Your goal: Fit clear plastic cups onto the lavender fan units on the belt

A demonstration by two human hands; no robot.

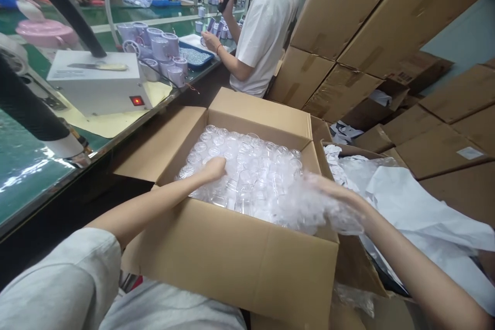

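An open cardboard box stands before me, filled with rows of clear plastic cups. Thin, see-through plastic lies hazily over part of them. My left hand is closed in a fist above the cups on the left; whatever its fingers grip is hidden. At the box's right side, my right hand is smeared by motion. A crumpled clear plastic bag bunches under it and trails along my wrist, seemingly in its grasp.
On the left bench are a white device with a knife on top, lilac mugs and a blue tray. A co-worker stands beyond the box. White wrapping sheets and stacked cartons are at right.
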